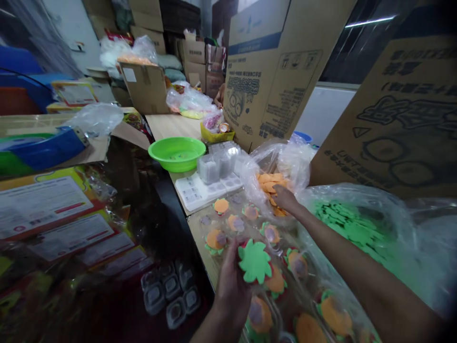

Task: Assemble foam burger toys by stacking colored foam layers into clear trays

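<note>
My left hand (233,283) is closed on a green leaf-shaped piece (254,261) with a jagged edge; some red shows just behind it. With its fingers drawn together, my right hand (285,199) reaches into a clear plastic bag and grips at the flat orange pieces (272,182) there; its fingertips are partly hidden. Below both hands lies a clear plastic tray (228,240) holding several small stacks of orange, green and red pieces, such as this orange-topped stack (221,206). Purplish-grey discs lie on some of the stacks.
A large bag of green pieces (348,228) stands at the right. Beyond the tray are a white moulded tray (193,193), clear containers (209,169), a green basin (177,155) and a yellow basket (217,137). Tall cartons (271,71) rise behind; printed boxes (43,205) stand left.
</note>
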Demonstrator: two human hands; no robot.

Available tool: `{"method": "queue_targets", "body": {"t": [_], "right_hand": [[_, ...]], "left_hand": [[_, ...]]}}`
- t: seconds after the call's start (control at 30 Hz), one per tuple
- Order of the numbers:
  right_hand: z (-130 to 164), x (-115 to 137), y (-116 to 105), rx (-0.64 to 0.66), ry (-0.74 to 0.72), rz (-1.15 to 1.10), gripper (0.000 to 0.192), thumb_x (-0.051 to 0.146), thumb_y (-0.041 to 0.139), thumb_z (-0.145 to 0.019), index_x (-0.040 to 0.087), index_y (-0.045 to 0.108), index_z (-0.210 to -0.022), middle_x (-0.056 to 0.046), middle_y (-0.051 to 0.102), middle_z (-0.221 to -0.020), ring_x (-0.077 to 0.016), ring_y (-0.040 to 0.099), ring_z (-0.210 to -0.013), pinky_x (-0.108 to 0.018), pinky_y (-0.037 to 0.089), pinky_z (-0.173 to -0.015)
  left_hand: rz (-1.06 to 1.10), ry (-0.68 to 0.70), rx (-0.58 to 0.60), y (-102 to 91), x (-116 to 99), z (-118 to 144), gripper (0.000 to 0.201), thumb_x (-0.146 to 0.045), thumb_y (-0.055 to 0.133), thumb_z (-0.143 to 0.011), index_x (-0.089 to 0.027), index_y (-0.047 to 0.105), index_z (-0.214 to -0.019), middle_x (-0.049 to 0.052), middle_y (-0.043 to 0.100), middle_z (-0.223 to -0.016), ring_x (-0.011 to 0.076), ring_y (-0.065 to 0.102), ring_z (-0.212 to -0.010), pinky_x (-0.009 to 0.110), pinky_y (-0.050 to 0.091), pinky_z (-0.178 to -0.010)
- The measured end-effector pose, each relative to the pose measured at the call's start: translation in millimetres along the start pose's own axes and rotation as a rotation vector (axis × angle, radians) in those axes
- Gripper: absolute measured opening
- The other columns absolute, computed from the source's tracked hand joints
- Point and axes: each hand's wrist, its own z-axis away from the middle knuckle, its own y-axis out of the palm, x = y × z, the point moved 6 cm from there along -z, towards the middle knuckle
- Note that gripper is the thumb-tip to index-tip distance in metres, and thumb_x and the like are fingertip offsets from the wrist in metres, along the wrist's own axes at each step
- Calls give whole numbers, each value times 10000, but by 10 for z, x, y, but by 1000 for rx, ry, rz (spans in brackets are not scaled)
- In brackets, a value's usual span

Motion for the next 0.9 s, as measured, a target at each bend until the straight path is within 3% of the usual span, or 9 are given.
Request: {"method": "queue_targets", "body": {"t": [0.2,0.3,0.4,0.53,0.57,0.63,0.7,0.8,0.9], "right_hand": [[-428,-265,280,-27,91,36,131,175,519,-817,105,597,-895,-88,619,-976,-199,554,-968,-399,398,-868],[-471,-244,184,-85,149,-21,167,147,442,-834,101,600,-859,-109,626,-900,-208,570,-912,-362,411,-812],[-291,-102,-25,-122,158,-137,224,157,383,-828,102,599,-814,-123,623,-850,-224,573,-863,-316,418,-744],[508,168,-492,-108,127,-410,262,314,367,-855,163,578,-889,-53,621,-865,-181,574,-793,-265,441,-649],[782,270,-628,-79,75,-666,230,337,441,-827,178,583,-911,-49,622,-891,-180,570,-804,-265,442,-664],[1357,464,-866,28,54,-1004,221,339,570,-761,216,577,-945,-31,621,-902,-162,563,-786,-256,439,-676],[1893,664,-1018,166,61,-1098,221,337,604,-746,228,555,-932,-13,609,-822,-142,551,-714,-239,430,-616],[2506,868,-1120,238,9,-948,178,340,565,-773,209,539,-890,-14,587,-799,-145,536,-702,-252,428,-596],[2950,860,-1188,18,-44,-495,131,307,520,-797,194,583,-817,-37,582,-802,-186,519,-782,-345,416,-727]], "left_hand": [[25,2,71,-50,5,-122,357,-428,523,-779,-98,651,-820,111,659,-756,197,620,-650,305,468,-643],[31,5,103,-16,7,-132,342,-406,497,-802,-102,651,-825,110,662,-779,202,625,-681,306,467,-657],[27,25,66,6,1,-109,309,-411,524,-786,-128,641,-825,87,662,-769,192,621,-658,295,466,-619],[1,-3,7,48,62,-28,314,-439,562,-747,-137,633,-793,55,650,-709,177,606,-598,288,467,-569],[-5,-12,8,69,94,8,304,-432,565,-746,-138,630,-781,48,647,-697,171,603,-591,287,471,-573],[-13,-38,24,122,185,104,278,-408,554,-759,-140,625,-767,37,644,-685,158,600,-587,282,477,-589],[-30,-106,40,170,333,234,264,-388,527,-781,-142,622,-772,33,648,-696,151,601,-600,280,481,-607],[-115,-220,48,197,612,466,266,-395,527,-779,-147,619,-772,26,645,-694,151,599,-613,286,484,-627],[-198,-287,88,178,893,707,282,-415,536,-770,-146,621,-768,28,640,-697,165,606,-671,280,482,-648]]}}
